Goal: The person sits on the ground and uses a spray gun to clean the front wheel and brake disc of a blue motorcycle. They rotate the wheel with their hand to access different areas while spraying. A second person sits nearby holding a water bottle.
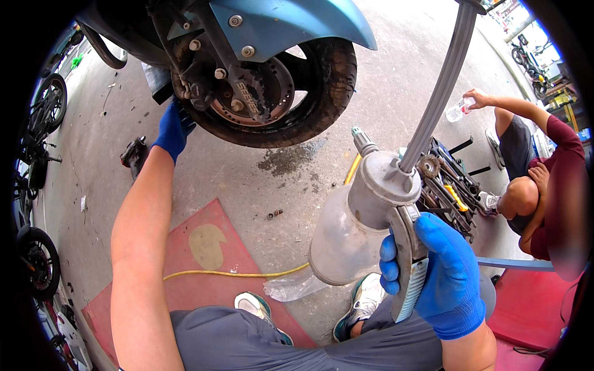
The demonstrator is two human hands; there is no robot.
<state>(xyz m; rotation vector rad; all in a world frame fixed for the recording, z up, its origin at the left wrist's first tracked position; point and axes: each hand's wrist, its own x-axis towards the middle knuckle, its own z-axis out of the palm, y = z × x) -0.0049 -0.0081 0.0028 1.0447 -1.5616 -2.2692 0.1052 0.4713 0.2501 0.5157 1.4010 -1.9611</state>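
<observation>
A: Item one, largest?

B: Scooter front wheel (272,80), at twelve o'clock, raised under a blue mudguard (291,25), brake disc and caliper (247,86) showing.

A: Item two?

B: Pneumatic suction gun with a translucent canister (346,235), at four o'clock, grey hose (442,86) running up toward one o'clock. Its nozzle (362,141) pointed toward the wheel but stood well apart from it.

A: Hands?

B: Right hand (442,278), blue glove, was closed around the gun's handle and trigger lever. Left hand (173,130), blue glove, was at ten o'clock against the caliper side of the wheel; whether it gripped anything, I cannot tell.

A: Smaller entries?

B: Tool tray (451,185) at three o'clock, yellow air line (235,274) across the concrete floor (383,93), loose bolts (274,214) near centre. A crouching person (544,185) held a bottle (458,111) at two o'clock.

A: Step in hand?

B: Judged: brake work at the caliper, gun readied. The next move would call for bringing the nozzle to the fitting while the left hand steadied it.
</observation>
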